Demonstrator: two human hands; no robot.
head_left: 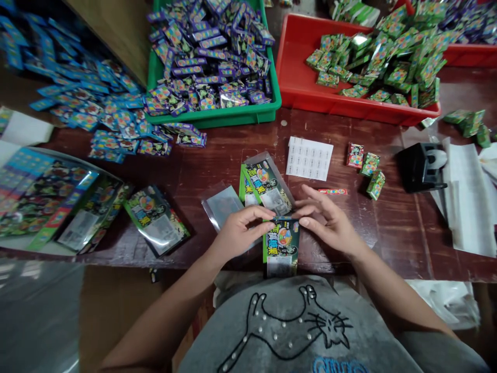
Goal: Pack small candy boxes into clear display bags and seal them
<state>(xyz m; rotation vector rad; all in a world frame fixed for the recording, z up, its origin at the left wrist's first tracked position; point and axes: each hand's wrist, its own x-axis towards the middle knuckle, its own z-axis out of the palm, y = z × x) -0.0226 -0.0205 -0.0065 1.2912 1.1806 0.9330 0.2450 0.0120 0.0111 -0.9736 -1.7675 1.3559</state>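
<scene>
Brown tabletop (pixel 399 228) filled most of my view, with a heap of blue packs (pixel 85 103) spread over its far left. Beyond my hands stood a red bin (pixel 297 67) of green packs (pixel 392 54), and to its left a green bin (pixel 240 116) loaded with purple packs (pixel 205 57). My left hand (pixel 244 228) had thumb and forefinger pinched on the top left of a dark packet (pixel 281 246); my right hand (pixel 328 225) met its top right corner, thumb against it, though I could not tell whether those fingers gripped or merely rested. That packet lay printed face up just in front of my shirt (pixel 373 336). For working its top edge well, I judged that light, even pressure from both sides suited best, with the edge straight and the lower end flat on the table; too hard a squeeze could have creased it. A black dispenser (pixel 417 168) stood off to the right. Just past my fingers lay two more packets (pixel 267 181), then a label sheet (pixel 309 158), three small boxes (pixel 370 163) and a red strip (pixel 333 191).
</scene>
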